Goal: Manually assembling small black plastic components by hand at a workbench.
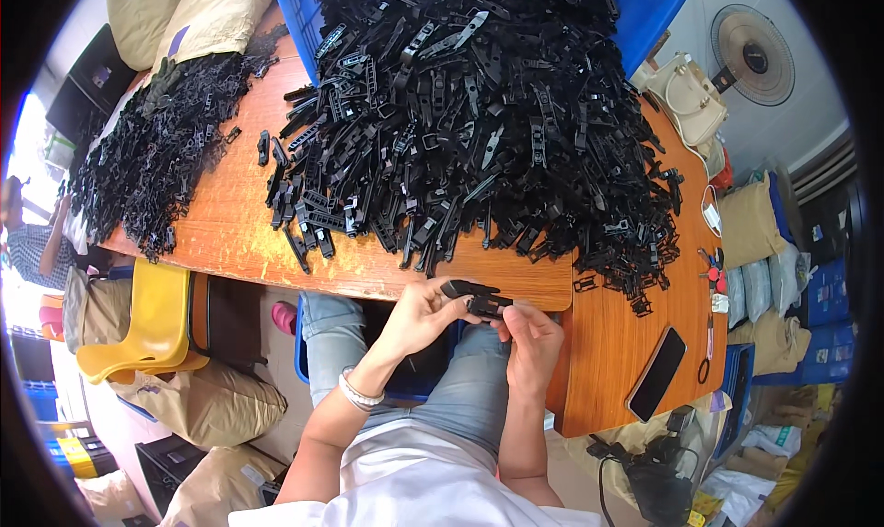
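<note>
My left hand point(416, 319) and my right hand point(533, 345) meet just off the table's front edge, above my lap. Between their fingertips is a slotted black plastic part point(488, 307), gripped from both sides. A second dark, slim piece point(458, 289) shows at my left fingers; whether it is joined to the slotted part I cannot tell. Just beyond my hands, a big heap of black plastic clip-like parts point(479, 150) covers much of the wooden table point(230, 223). The heap spills out of a blue crate point(656, 11) at the far side.
Another pile of small black parts point(161, 159) lies at the left, by a person's arm point(55, 237). At the right are a phone point(657, 372), scissors point(706, 352) and keys point(714, 271). A yellow chair point(152, 320) stands left; a fan point(753, 56) is at far right.
</note>
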Demonstrator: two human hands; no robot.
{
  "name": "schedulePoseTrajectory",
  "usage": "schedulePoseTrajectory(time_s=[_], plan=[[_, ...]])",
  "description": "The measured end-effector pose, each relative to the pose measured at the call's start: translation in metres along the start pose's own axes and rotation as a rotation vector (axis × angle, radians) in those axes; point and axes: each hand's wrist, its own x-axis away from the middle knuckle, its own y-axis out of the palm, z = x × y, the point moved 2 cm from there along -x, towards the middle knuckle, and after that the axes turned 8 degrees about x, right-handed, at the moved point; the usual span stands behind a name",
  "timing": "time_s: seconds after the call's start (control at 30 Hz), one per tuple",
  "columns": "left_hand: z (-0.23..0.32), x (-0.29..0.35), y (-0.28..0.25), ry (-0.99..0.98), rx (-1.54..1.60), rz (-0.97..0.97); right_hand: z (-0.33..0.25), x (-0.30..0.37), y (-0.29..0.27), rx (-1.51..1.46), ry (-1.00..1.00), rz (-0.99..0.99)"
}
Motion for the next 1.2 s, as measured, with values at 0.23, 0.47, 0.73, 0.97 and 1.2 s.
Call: schedulePoseTrajectory(time_s=[0.23, 0.47, 0.73, 0.97, 1.2], plan=[[0.022, 0.014, 0.003, -0.121, -0.149, -0.226, -0.005, 0.005, 0.002, 0.217, -0.092, 0.112], [0.015, 0.011, 0.007, -0.097, 0.268, -0.138, -0.006, 0.005, 0.001, 0.294, -0.15, 0.06], [0.006, 0.013, 0.005, -0.021, -0.087, -0.024, 0.0, 0.011, -0.003, 0.519, -0.282, 0.015], [0.008, 0.015, 0.009, -0.024, 0.079, -0.16, 0.005, 0.015, 0.001, 0.151, -0.075, -0.07], [0.02, -0.042, 0.027, 0.596, -0.548, -0.065, 0.008, 0.004, -0.027, 0.06, -0.09, 0.119]])
